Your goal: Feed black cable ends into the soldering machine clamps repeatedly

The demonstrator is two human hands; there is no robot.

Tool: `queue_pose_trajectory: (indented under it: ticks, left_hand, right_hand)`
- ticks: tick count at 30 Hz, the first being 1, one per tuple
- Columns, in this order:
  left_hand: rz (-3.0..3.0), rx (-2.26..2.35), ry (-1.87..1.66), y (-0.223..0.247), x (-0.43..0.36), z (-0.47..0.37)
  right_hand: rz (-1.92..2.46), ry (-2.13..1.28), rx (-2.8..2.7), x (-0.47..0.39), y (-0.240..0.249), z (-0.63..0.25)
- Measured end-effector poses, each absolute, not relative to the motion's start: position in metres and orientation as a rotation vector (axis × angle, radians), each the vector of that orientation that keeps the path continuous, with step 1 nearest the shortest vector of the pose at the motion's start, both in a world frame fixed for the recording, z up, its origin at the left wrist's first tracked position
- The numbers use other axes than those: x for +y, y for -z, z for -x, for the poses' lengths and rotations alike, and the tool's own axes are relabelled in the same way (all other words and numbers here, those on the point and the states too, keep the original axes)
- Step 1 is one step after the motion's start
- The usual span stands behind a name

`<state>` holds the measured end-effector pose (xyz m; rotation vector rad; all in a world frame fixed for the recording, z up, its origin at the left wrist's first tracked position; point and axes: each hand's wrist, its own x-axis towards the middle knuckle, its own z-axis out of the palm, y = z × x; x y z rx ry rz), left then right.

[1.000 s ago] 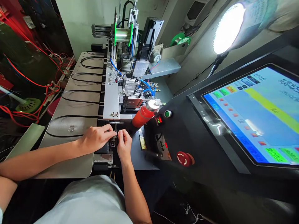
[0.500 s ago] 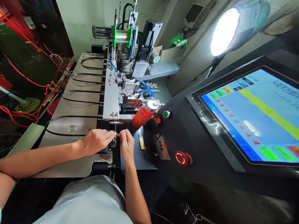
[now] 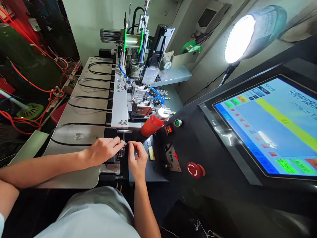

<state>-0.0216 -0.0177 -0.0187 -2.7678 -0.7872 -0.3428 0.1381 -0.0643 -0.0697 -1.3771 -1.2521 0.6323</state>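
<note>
A black cable [image 3: 71, 124] loops over the metal plate and runs beneath my left hand [image 3: 105, 150]. My left fingers are closed on the cable's end, over a small metal clamp fixture [image 3: 122, 152]. Short thin wires [image 3: 126, 143], reddish, stick out past my left fingertips. My right hand [image 3: 138, 160] comes from the other side, its thumb and index finger pinched at these wires. The fingertips partly hide the wire ends.
A red bottle [image 3: 151, 125] stands just beyond my right hand. Several cable loops lie on the metal plate [image 3: 74, 165]. An emergency stop button [image 3: 194, 170] and a touchscreen [image 3: 272, 125] are at right, under a bright lamp [image 3: 239, 39].
My right hand has turned and its fingers have arched outward, with the index finger more stretched toward the wires. My left hand stays at the fixture. The whole view has shifted slightly.
</note>
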Motion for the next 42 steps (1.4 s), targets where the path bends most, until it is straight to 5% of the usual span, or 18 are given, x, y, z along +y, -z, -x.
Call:
queue_pose_trajectory:
  ticks: [9,19,30,42]
  left_hand:
    - [3.118,-1.231,0.67,0.005,-0.012,0.021]
    - [3.348,-1.229,0.782,-0.006,-0.018,0.017]
    - [3.507,-1.487,1.033,-0.014,-0.027,0.009]
    - [3.31,-1.732,0.503,-0.003,-0.002,0.011]
  right_hand:
    - [1.381,-0.65,-1.159,-0.077,0.056,-0.136]
    - [1.217,-0.917,-1.102,-0.081,0.041,-0.137]
    - [1.147,-0.376,-1.006,-0.085,0.045,-0.105]
    - [1.346,-0.746,-0.775,-0.083,0.048,-0.148]
